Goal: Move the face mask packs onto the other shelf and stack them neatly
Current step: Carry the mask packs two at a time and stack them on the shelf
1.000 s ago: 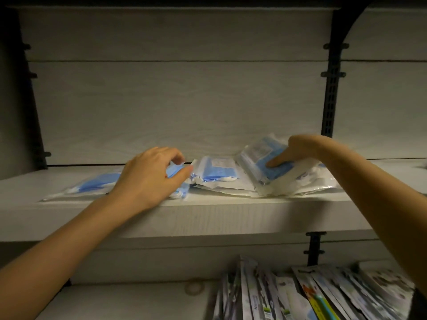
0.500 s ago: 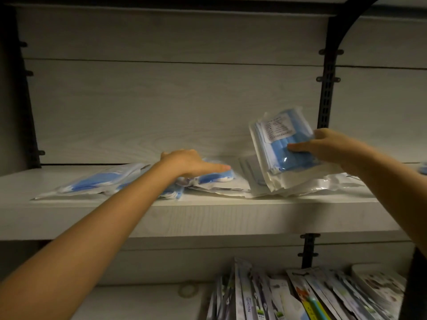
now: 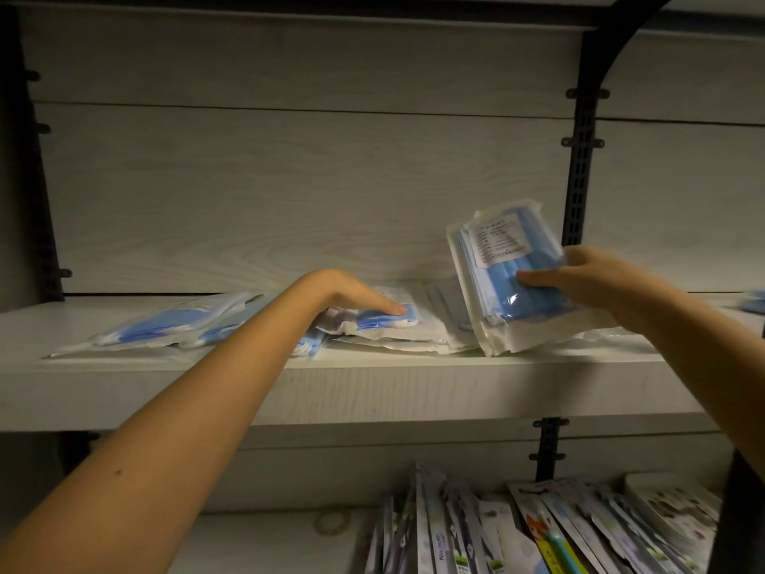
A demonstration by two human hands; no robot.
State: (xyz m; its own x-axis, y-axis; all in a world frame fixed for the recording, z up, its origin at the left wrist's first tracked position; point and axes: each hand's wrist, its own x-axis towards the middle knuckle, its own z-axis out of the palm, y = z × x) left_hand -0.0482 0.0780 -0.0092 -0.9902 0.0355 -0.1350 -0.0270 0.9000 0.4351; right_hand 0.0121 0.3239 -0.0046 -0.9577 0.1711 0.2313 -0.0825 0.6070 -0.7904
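**Slippery packs near the shelf's front edge**

At the left end of the upper shelf (image 3: 372, 391), loose face mask packs (image 3: 174, 323) lie fanned close to the front edge; brush them with your forearm and they may slide off. Your left hand (image 3: 352, 294) lies flat, fingers together, pressing the middle pack (image 3: 385, 319); the glossy film could skate as you drag it. Your right hand (image 3: 596, 283) pinches a bundle of packs (image 3: 509, 283), thumb in front, tilted up on its lower edge. That loose grip could let inner packs slip out onto the packets (image 3: 538, 532) on the lower shelf.
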